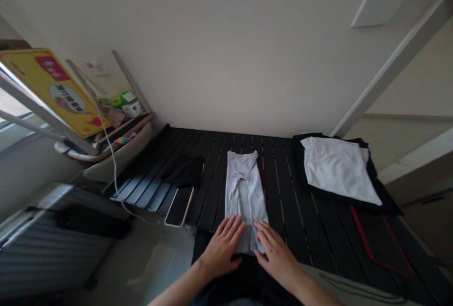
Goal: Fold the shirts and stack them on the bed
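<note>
A light grey garment [244, 193], folded into a long narrow strip, lies on the black slatted table [286, 221] in front of me. Its far end has two raised corners with a dip between them, and lengthwise creases run toward me. My left hand [222, 247] rests flat on the near left part of the cloth, fingers stretched out. On the near right edge lies my right hand [278, 254], its fingers extended on the fabric and its thumb apart, by the near hem. Neither hand lifts the cloth.
Left of the garment are a phone [179, 207] and a black cloth [184, 170]. A white folded garment [336, 167] lies on black fabric [387, 202] at right, near a red-edged object [364, 240]. A white cable [113, 167] hangs beside a cluttered rack [116, 148].
</note>
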`<state>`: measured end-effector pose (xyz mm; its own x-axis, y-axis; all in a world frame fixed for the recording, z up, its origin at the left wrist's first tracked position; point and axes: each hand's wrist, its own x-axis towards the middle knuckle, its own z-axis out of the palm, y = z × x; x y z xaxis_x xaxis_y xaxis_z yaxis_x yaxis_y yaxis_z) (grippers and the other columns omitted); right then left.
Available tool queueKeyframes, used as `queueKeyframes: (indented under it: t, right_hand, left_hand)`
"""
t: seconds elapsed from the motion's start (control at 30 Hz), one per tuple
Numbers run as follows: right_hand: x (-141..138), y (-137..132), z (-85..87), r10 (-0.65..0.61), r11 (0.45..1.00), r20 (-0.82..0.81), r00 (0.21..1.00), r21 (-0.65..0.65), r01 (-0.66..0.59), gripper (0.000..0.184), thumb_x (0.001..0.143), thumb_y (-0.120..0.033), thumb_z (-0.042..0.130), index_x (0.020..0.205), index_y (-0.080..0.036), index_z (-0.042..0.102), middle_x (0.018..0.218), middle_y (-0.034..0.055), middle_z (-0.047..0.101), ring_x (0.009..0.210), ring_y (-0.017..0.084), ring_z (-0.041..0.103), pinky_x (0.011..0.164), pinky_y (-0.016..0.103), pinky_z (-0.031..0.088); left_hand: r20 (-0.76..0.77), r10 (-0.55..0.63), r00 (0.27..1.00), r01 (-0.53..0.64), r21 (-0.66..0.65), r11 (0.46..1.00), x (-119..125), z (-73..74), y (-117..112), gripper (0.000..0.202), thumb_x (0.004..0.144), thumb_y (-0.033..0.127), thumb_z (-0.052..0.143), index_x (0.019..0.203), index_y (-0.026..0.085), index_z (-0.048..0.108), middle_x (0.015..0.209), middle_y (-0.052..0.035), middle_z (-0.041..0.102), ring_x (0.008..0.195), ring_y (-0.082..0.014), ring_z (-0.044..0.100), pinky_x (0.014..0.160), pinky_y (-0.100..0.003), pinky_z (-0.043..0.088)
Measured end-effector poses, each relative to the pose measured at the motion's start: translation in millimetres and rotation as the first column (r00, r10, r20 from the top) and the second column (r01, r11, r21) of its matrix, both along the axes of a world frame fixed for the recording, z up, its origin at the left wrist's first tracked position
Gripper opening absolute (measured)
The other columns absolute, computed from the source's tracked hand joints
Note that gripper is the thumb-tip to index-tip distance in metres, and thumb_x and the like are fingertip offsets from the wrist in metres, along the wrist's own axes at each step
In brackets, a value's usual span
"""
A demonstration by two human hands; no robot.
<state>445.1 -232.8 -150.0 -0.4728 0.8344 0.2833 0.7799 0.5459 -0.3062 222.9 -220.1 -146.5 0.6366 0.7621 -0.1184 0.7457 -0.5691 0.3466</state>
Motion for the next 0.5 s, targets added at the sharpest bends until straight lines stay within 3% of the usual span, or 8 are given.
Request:
queueKeyframes:
  t: [0.1,0.17,0.27,0.37,0.43,0.5]
  right_hand:
    - [8,-5,-8.2,0.059,0.998,0.055,0.997,-0.019,-0.058,0.059,0.067,-0.016,0.058,0.125,-0.014,0.049,0.147,0.0144,0.040,0.137,0.029,0.033,0.109,0.048,0.035]
    - [15,-5,-11.6,0.101,0.994,0.108,0.989,0.017,-0.104,0.068,0.065,-0.007,0.053,0.132,-0.016,0.045,0.152,0.0114,0.033,0.140,0.027,0.028,0.111,0.050,0.031]
    - [20,0,-8.5,0.171,0.982,0.139,0.976,0.063,-0.181,0.070,0.068,0.005,0.039,0.132,-0.021,0.049,0.144,0.0060,0.047,0.134,0.019,0.040,0.110,0.044,0.032]
    - [19,5,15.6,0.205,0.970,0.035,0.978,-0.140,-0.199,0.056,0.070,0.007,0.036,0.109,-0.022,0.064,0.112,0.0027,0.070,0.107,0.015,0.062,0.106,0.038,0.036]
    - [19,9,42.9,0.264,0.878,-0.066,0.962,-0.396,-0.268,0.042,0.073,0.002,0.039,0.090,-0.023,0.068,0.087,-0.0014,0.073,0.087,0.014,0.067,0.097,0.032,0.042]
    - [20,18,70.2,0.332,0.703,-0.179,0.926,-0.608,-0.370,0.030,0.075,-0.005,0.044,0.081,-0.023,0.068,0.074,-0.0036,0.070,0.076,0.013,0.065,0.080,0.024,0.046]
  left_hand:
    - [-0.015,-0.022,1.000,0.022,0.030,0.999,-5,-8.0,1,0.084,0.076,0.006,0.046,0.152,0.022,0.012,0.158,-0.0040,0.015,0.145,-0.0197,0.013,0.119,-0.042,0.014]
    - [0.021,-0.029,0.999,0.029,0.033,0.999,-8,-8.5,3,0.082,0.076,0.000,0.038,0.151,0.025,0.016,0.156,-0.0010,0.021,0.144,-0.0158,0.017,0.119,-0.039,0.015]
    - [0.087,-0.023,0.996,0.024,-0.009,1.000,-11,3.7,5,0.080,0.073,0.000,0.041,0.148,0.025,0.027,0.154,-0.0025,0.028,0.143,-0.0176,0.022,0.119,-0.042,0.014]
    - [0.165,-0.023,0.986,0.046,-0.142,0.989,-10,32.8,6,0.066,0.076,0.004,0.047,0.138,0.026,0.046,0.142,-0.0037,0.049,0.134,-0.0197,0.041,0.118,-0.042,0.016]
    - [0.208,-0.055,0.977,0.119,-0.313,0.942,-12,55.5,8,0.046,0.081,0.011,0.050,0.123,0.029,0.060,0.120,-0.0012,0.067,0.115,-0.0188,0.059,0.110,-0.036,0.031]
    - [0.253,-0.094,0.963,0.213,-0.500,0.840,-15,72.3,13,0.026,0.086,0.022,0.052,0.107,0.027,0.068,0.095,0.0011,0.073,0.090,-0.0165,0.066,0.089,-0.026,0.046]
